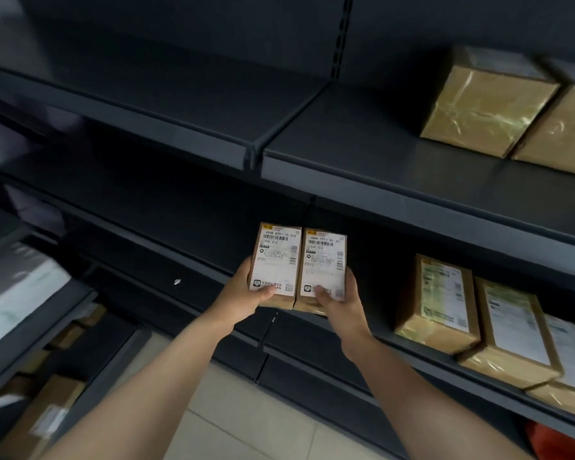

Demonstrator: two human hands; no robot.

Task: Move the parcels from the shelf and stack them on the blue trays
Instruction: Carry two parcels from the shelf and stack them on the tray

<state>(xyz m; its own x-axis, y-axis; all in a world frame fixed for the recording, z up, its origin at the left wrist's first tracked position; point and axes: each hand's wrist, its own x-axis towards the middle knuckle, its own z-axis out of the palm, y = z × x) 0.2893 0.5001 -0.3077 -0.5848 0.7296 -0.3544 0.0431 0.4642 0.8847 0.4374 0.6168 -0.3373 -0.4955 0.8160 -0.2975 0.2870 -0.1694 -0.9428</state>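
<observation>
Two small cardboard parcels with white shipping labels sit side by side in front of a dark shelf. My left hand (246,290) grips the left parcel (276,260) from its left side, thumb on the label. My right hand (337,300) grips the right parcel (324,260), thumb on its label and fingers round the right edge. Both parcels are held just above the front lip of the lower shelf (412,356). No blue tray is in view.
More taped parcels (439,303) lie on the lower shelf to the right, and two larger boxes (485,104) stand on the upper shelf (379,180). Another shelf unit with boxes (47,410) is at the left. Tiled floor (246,426) shows below.
</observation>
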